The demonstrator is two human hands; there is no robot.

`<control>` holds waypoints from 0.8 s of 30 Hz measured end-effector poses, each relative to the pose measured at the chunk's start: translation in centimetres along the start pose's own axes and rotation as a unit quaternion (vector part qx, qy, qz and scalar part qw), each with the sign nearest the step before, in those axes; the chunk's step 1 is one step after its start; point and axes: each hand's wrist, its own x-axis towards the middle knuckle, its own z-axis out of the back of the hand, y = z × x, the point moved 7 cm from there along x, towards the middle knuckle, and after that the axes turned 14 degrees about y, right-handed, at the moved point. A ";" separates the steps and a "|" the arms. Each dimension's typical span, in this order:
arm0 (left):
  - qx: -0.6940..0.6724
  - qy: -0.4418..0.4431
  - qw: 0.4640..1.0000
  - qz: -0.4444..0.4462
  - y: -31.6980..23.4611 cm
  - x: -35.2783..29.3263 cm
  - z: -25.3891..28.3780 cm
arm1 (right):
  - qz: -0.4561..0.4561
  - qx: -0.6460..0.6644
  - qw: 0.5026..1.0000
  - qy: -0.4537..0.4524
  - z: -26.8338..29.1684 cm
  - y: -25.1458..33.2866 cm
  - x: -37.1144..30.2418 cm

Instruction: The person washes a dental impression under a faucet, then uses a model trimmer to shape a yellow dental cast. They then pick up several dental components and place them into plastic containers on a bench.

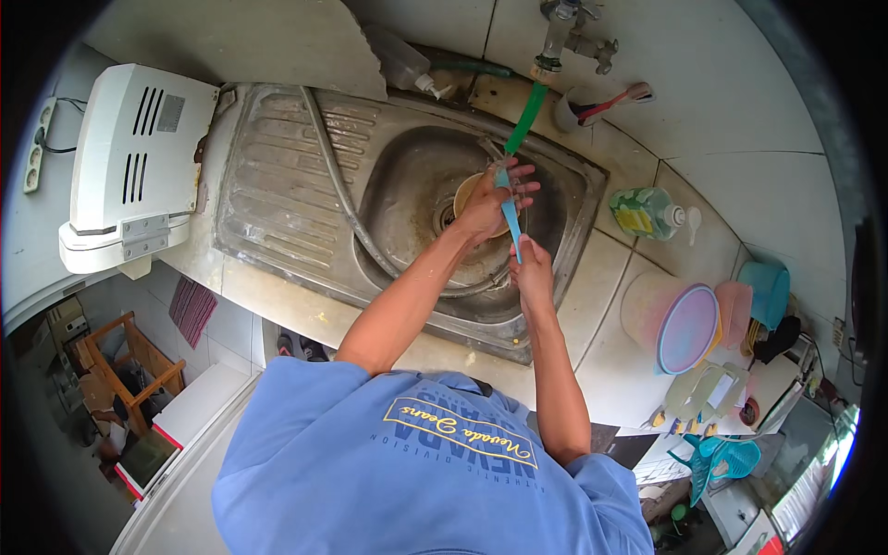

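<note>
My right hand (533,273) is closed around the lower end of a long, slim light blue utensil (510,215); its exact kind is hard to make out. The utensil's upper end lies against my left hand (490,205), whose fingers are stretched out and apart over the sink (393,190). Just above my left hand ends a green hose (526,118) fitted to the tap (555,42). Partly hidden behind my left hand, a yellowish bowl (465,192) sits in the basin near the drain.
A grey hose (335,171) crosses the ridged drainboard (291,176) and curves into the basin. To the right stand a green soap bottle (645,214), a pink tub (652,310) and a cup with a red brush (618,104). A white appliance (139,153) is at left.
</note>
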 end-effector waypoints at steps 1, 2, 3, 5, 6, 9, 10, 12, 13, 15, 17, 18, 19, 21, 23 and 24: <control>0.001 -0.020 0.999 -0.035 -0.8 -0.8 -0.9 | -0.005 0.037 0.999 0.026 -0.2 0.1 -0.4; 0.002 -0.041 0.997 -0.070 -1.4 -1.5 -1.2 | -0.010 0.075 0.996 0.051 -0.6 0.0 -0.8; 0.005 -0.037 0.997 -0.072 -1.8 -1.2 -0.5 | -0.005 0.075 0.996 0.051 -0.9 0.1 -0.2; 0.039 -0.042 0.998 -0.015 -1.8 -0.4 1.2 | -0.010 0.083 0.993 0.081 -2.4 0.2 0.9; 0.039 -0.045 0.998 -0.016 -1.9 -0.3 1.4 | -0.027 0.098 0.992 0.077 -2.7 -0.2 0.9; 0.001 -0.114 0.992 0.054 -0.7 -0.4 2.8 | -0.039 0.135 0.985 0.096 -3.0 -0.4 1.1; 0.023 -0.109 0.994 0.016 -1.0 -0.3 2.9 | -0.041 0.133 0.985 0.097 -2.8 -0.4 1.0; 0.044 -0.105 0.993 -0.023 -1.0 -0.4 2.7 | -0.065 0.182 0.975 0.105 -2.3 -0.9 0.8; 0.114 -0.086 0.988 -0.053 -1.2 -0.7 1.9 | -0.066 0.182 0.976 0.105 -1.7 -1.1 0.9; 0.184 -0.065 0.977 -0.082 -1.8 -1.1 0.7 | -0.079 0.332 0.925 0.168 -1.7 -1.6 0.9; 0.172 -0.034 0.984 -0.014 -1.4 -1.1 -0.1 | -0.073 0.361 0.906 0.208 -2.1 -1.6 1.0; 0.172 -0.035 0.984 -0.014 -1.3 -1.0 0.1 | -0.087 0.352 0.910 0.202 -2.7 -1.6 1.1; 0.162 -0.068 0.984 0.032 -0.7 -0.9 1.2 | -0.100 0.343 0.913 0.196 -3.3 -1.6 1.2; 0.151 -0.099 0.980 0.078 0.2 -0.3 3.1 | -0.100 0.370 0.905 0.183 -4.6 -1.8 1.3; 0.156 -0.189 0.963 0.115 0.9 -0.5 5.7 | -0.099 0.397 0.897 0.170 -5.2 -2.2 1.7; 0.156 -0.188 0.963 0.116 0.9 -0.4 5.2 | -0.078 0.358 0.922 0.125 -4.6 -2.4 2.0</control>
